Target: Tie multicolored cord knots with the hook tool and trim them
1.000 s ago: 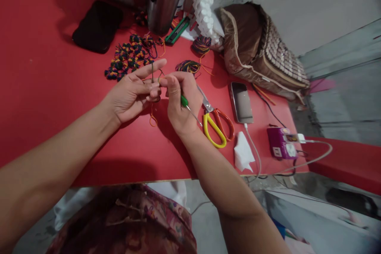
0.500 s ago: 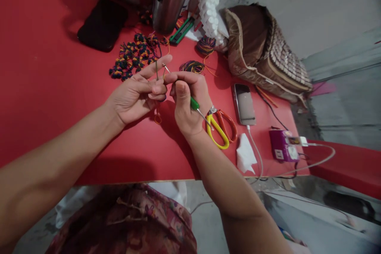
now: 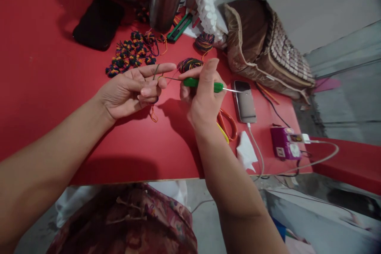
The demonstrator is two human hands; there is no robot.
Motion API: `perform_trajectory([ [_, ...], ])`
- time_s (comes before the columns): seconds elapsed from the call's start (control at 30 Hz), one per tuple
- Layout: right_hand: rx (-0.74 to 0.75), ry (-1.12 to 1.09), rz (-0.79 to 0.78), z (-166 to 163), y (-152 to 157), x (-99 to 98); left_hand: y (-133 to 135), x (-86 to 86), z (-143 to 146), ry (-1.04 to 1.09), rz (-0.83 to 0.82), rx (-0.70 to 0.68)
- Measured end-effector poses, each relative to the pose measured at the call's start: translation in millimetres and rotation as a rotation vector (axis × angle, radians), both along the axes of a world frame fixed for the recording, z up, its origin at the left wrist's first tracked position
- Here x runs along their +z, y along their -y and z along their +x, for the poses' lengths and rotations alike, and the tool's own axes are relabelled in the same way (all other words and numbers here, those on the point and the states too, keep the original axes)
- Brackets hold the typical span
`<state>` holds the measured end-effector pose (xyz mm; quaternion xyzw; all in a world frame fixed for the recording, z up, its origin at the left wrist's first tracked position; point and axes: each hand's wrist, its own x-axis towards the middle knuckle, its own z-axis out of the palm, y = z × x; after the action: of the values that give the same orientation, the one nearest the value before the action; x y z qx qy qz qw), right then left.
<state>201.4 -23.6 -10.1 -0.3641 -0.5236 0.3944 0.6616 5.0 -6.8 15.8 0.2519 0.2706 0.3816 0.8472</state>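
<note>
My left hand (image 3: 131,89) pinches multicoloured yarn (image 3: 154,114) between thumb and fingers, with the index finger stretched out and a dark strand looped over it. An orange end of the yarn dangles below the hand. In my right hand (image 3: 205,91) is a crochet hook (image 3: 218,87) with a green handle, lying nearly level. Its thin metal tip reaches left to the yarn at my left fingertips; the other metal end sticks out to the right. Behind the hands lie small dark and orange yarn knots (image 3: 127,55) and a wound bundle of yarn (image 3: 189,64).
Scissors (image 3: 228,125) lie partly under my right wrist, beside a phone (image 3: 244,101) on a cable and a crumpled tissue (image 3: 246,151). Further back are a black pouch (image 3: 99,23), a steel flask (image 3: 166,0), a green cutter (image 3: 179,27) and a brown bag (image 3: 250,35).
My right hand has moved right and turned, swinging the crochet hook from a steep slant to nearly level. The hook's tip has drawn back beside the left fingertips. My left hand still pinches the yarn.
</note>
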Motion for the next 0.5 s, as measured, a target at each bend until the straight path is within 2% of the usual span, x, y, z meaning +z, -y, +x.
perform_trajectory([
  [0.2,0.009,-0.064,-0.149,-1.4,-1.1,8.4,2.9,1.7,-1.4,-0.008,0.0,-0.04],
  [0.33,0.024,-0.1,-0.232,-5.0,-0.1,17.9,4.6,4.2,-1.4,0.091,0.001,-0.104],
  [0.5,0.023,-0.063,-0.335,-8.8,3.8,27.6,6.1,6.6,-0.8,0.086,-0.054,-0.13],
])
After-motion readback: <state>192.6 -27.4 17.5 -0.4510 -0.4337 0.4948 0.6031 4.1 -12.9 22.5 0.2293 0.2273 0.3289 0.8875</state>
